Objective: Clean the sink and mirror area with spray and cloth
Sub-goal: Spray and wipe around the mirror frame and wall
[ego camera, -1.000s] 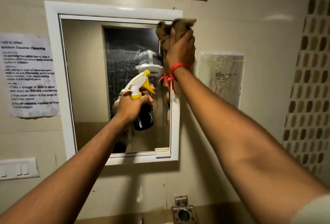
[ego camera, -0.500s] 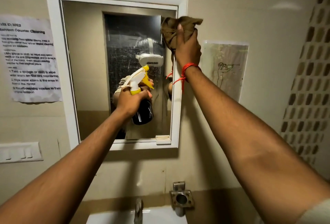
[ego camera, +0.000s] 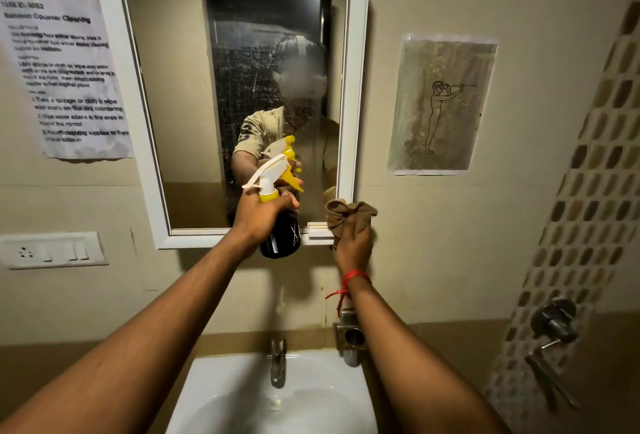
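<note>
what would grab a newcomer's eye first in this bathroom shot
The two hands raised at the mirror's lower edge: the left hand grips a black spray bottle with a yellow-and-white trigger head, the right hand presses a bunched brown cloth on the frame's bottom right corner. Below them sits the white sink.

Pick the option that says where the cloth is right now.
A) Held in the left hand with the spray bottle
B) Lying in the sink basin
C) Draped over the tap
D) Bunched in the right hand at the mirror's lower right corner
D: the right hand grips the bunched brown cloth against the lower right corner of the mirror frame.
</note>
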`<move>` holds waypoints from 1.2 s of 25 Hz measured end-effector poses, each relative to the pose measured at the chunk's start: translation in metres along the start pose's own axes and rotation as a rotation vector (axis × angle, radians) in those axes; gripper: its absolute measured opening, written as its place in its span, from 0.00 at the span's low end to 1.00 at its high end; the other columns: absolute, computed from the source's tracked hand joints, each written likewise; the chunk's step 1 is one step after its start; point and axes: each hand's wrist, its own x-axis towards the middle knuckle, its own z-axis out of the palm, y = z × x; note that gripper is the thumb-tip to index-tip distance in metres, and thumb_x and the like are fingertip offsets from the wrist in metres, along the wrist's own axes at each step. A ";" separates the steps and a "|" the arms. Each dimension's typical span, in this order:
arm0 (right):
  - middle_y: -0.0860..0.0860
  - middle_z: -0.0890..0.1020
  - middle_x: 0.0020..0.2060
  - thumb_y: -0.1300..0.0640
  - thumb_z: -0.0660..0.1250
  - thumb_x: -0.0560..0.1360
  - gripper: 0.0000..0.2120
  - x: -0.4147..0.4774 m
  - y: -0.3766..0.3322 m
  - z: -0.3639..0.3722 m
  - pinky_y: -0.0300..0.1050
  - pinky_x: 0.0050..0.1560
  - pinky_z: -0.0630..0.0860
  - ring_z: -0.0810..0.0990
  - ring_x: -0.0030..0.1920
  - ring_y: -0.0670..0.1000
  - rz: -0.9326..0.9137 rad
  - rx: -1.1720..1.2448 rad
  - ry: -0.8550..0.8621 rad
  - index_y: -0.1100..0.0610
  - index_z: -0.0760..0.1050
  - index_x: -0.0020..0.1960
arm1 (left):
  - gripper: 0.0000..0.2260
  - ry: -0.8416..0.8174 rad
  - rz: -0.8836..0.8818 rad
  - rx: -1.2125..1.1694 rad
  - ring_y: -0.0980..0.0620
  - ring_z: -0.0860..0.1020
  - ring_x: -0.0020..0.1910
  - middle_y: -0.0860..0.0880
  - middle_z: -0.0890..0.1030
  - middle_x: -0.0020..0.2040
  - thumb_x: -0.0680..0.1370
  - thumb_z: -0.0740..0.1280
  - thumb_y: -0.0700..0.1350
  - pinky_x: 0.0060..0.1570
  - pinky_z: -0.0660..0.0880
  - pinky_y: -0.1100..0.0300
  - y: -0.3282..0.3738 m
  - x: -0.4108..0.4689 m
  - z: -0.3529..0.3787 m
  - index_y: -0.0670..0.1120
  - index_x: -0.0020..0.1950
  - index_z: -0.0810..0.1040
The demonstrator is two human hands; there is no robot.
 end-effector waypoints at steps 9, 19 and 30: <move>0.52 0.73 0.31 0.39 0.51 0.82 0.22 -0.022 -0.024 0.048 0.37 0.27 0.69 0.69 0.25 0.49 0.649 0.683 0.431 0.51 0.69 0.37 | 0.05 0.029 -0.007 0.021 0.46 0.81 0.41 0.43 0.84 0.40 0.65 0.71 0.36 0.56 0.78 0.43 0.004 -0.005 -0.011 0.44 0.37 0.82; 0.60 0.82 0.54 0.53 0.58 0.82 0.17 -0.159 -0.025 0.160 0.39 0.41 0.78 0.81 0.45 0.59 0.782 0.529 0.208 0.62 0.74 0.64 | 0.12 0.032 0.059 0.150 0.37 0.83 0.53 0.38 0.86 0.49 0.66 0.72 0.41 0.61 0.78 0.40 0.029 0.015 -0.078 0.38 0.47 0.84; 0.67 0.71 0.67 0.53 0.66 0.78 0.33 -0.048 -0.044 0.099 0.57 0.66 0.69 0.71 0.67 0.66 0.471 0.293 0.609 0.67 0.58 0.76 | 0.16 -0.060 0.192 0.052 0.64 0.80 0.38 0.55 0.83 0.41 0.70 0.68 0.27 0.42 0.76 0.72 0.042 0.010 -0.050 0.50 0.43 0.80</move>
